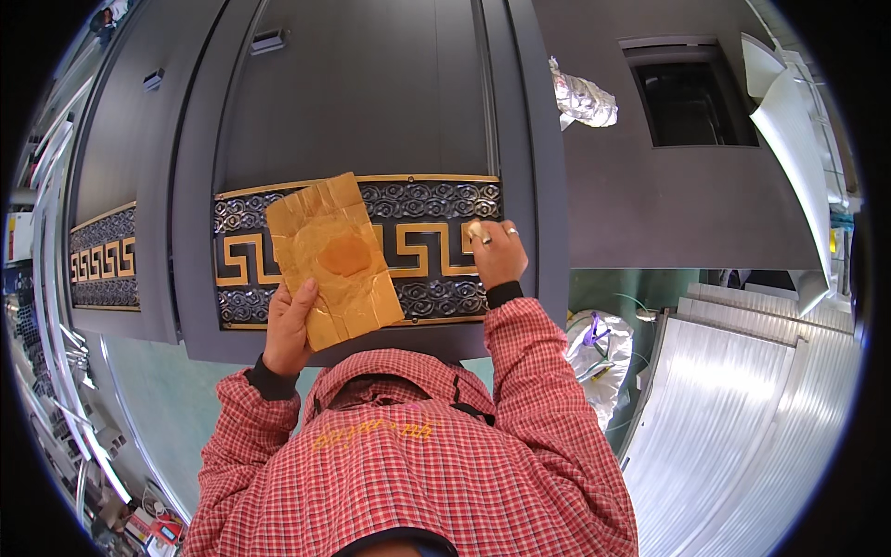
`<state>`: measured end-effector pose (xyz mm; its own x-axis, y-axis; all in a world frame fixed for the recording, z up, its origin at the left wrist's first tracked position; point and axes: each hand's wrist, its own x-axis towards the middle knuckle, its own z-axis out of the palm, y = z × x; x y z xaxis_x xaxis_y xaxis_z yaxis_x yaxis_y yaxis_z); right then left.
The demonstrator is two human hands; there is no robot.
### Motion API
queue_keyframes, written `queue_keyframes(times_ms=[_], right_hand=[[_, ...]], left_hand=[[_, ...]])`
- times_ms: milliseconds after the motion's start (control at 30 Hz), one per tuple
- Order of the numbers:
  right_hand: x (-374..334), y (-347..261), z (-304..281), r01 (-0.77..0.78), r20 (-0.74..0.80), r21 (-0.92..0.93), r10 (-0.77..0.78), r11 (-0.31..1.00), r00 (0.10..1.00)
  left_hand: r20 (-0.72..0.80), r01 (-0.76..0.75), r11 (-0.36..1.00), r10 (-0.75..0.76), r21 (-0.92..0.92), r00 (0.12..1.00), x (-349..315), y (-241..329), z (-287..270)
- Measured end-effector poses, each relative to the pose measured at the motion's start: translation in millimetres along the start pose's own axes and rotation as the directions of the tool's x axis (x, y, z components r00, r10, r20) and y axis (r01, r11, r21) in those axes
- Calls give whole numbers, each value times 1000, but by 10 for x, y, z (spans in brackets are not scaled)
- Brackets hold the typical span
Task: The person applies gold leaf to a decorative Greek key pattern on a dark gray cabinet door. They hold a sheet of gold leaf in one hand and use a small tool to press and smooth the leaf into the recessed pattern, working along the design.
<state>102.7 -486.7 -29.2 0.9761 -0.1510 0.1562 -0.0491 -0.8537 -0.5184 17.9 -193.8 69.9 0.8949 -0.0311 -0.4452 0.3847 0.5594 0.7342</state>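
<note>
My left hand [291, 325] clamps cardboard [323, 215], orange patch [345, 255] up, probably for easy reach; near-closed right hand [502, 253] pinches pale wad [477, 231] by gold fretwork [423, 227].

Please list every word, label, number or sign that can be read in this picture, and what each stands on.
No text is legible.
Yellow lettering on the red checked garment: too blurred to read.
Brown cardboard sheet in the left hand: no lettering visible.
Gold key pattern: ornament, not writing.
Red item at lower left: too small to read.
</note>
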Motion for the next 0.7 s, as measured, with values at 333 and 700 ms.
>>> queue_keyframes(times_ms=[333,700], right_hand=[[-133,39,-25,29,123,-15,-27,999,992],[-240,-95,-302,-83,122,75,73,994,990]], left_hand=[[-4,-13,1000,13,-18,1000,14,-29,-47],[23,21,1000,-21,-5,999,82,-54,6]])
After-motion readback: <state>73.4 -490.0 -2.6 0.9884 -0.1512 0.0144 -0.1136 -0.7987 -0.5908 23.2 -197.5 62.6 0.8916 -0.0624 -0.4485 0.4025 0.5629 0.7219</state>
